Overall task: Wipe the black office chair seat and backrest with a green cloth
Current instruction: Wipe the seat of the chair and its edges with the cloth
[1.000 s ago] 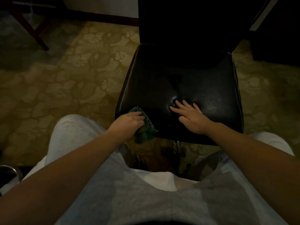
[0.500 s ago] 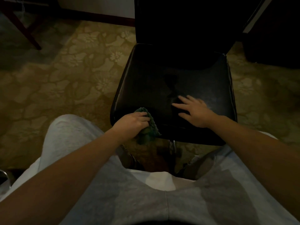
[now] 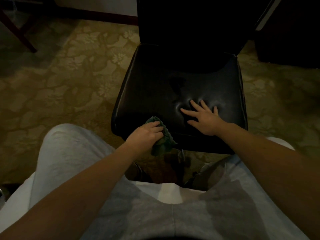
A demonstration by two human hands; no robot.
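A dim view looking down at a black chair (image 3: 155, 87) on patterned carpet (image 3: 65, 80). The left hand (image 3: 147, 134) grips a crumpled green cloth (image 3: 163, 142) at the seat's front left edge. The right hand (image 3: 204, 119) lies flat with fingers spread, pressing the seat's middle. The dark backrest (image 3: 190, 19) rises behind

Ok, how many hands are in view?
2: left hand grips the green cloth at the front edge of the seat; right hand lies flat mid-seat.
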